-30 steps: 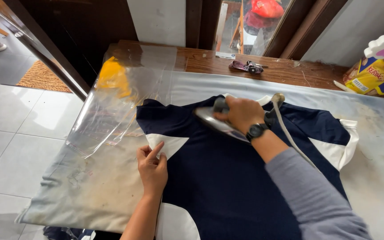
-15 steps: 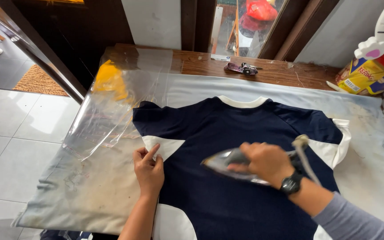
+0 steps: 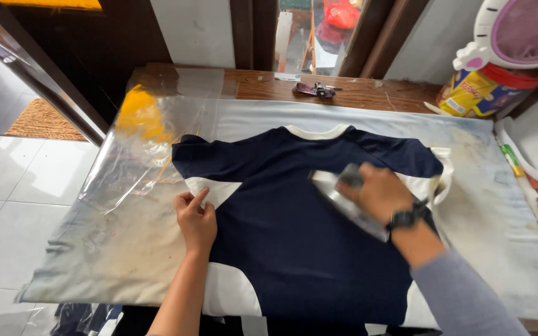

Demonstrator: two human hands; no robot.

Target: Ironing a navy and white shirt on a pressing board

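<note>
Navy shirt [image 3: 294, 218] with white collar flat on padded bench [image 3: 493, 224], collar away from camera. Right hand [image 3: 378, 193] fingers wrapped shut around iron [image 3: 344, 202] handle, soleplate on shirt's right chest. Left hand [image 3: 195, 221] pressing flat, fingers extended, on white sleeve panel [image 3: 216, 190]; clear plastic sheet [image 3: 138, 155] just beside.

Yellow-red tub [image 3: 482, 92], table's far-right corner

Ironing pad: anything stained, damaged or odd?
Yes. The ironing pad shows brown, scorch-like staining at its left and right ends. A crumpled clear plastic sheet lies over its upper left corner, beside the navy shirt.
</note>
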